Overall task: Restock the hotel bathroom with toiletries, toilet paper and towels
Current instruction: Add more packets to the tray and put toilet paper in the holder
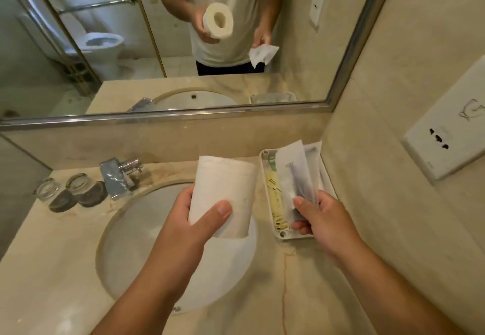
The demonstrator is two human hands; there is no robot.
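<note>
We stand at a beige marble vanity counter (52, 269) with an oval undermount sink (136, 243) in the lower centre of the frame and a framed mirror (183, 46) filling the upper half.

The toilet paper roll (223, 193) sits at frame centre, held above the right part of the sink. Our left hand (194, 219) grips it around the lower end: the thumb lies flat across the front face, and the remaining fingers wrap behind the roll, mostly hidden. The roll tilts slightly, its top end toward the mirror.

Just right of the roll, our right hand (317, 216) pinches a bundle of sealed toiletry packets (296, 177) between the thumb in front and the curled fingers behind. The packets stand nearly upright above a white rectangular tray (265, 166) that rests on the counter against the right wall. A yellow-printed packet (275, 203) lies flat inside the tray.

At centre left, a chrome faucet (118, 177) stands behind the sink. Further left, two glass tumblers (63, 187) stand beside two dark round coasters (78, 198).

A white wall socket plate (446, 135) occupies the right edge. The mirror, upper left, reflects a toilet (102, 46) and a rail; upper centre, it reflects the roll and both hands.
</note>
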